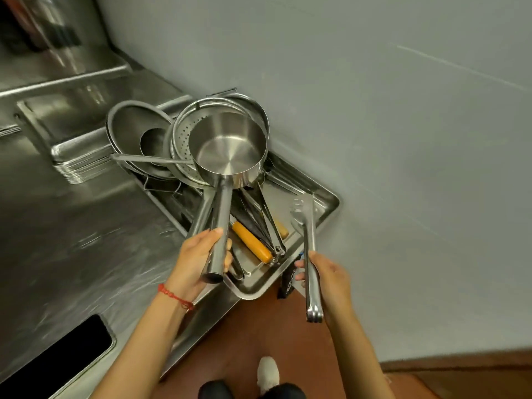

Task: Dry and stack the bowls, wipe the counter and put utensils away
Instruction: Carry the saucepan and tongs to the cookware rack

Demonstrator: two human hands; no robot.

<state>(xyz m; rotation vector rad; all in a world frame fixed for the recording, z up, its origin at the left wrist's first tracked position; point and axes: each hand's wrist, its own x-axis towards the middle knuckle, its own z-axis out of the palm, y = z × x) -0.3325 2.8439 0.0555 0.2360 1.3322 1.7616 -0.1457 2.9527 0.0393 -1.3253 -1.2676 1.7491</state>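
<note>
Utensils are the matter in hand: the left hand (198, 257), low in the middle of the frame, has its fingers wrapped around the tubular handle of a steel saucepan (229, 148), thumb lying along the top. The right hand (328, 276), lower right of centre, is clenched on the shaft of a pair of steel tongs (308, 243), whose toothed head points up toward the tray.

Outward from the fingers, the saucepan's bowl hangs over a perforated colander (184, 145) and a heap of nested steel bowls (135, 131) at centre frame. Beneath the handle lies a metal tray (325, 208) holding more utensils, among them one with an orange handle (252, 241). Left of it spreads the steel counter (72, 226), with a stack of flat trays (77, 165) toward the upper left.

The risks, as I judge them: the saucepan is held far back on a long handle, so its weight could twist the grip and drop the bowl onto the leaning colander, toppling the heap. The tray's near corner overhangs the counter edge, so a knock there might tip it to the floor. The tongs could snag on the crossed handles in the tray.

A dark object (288, 280) hangs below the tray's corner with pale lettering on it, too blurred to read. No other writing shows.
</note>
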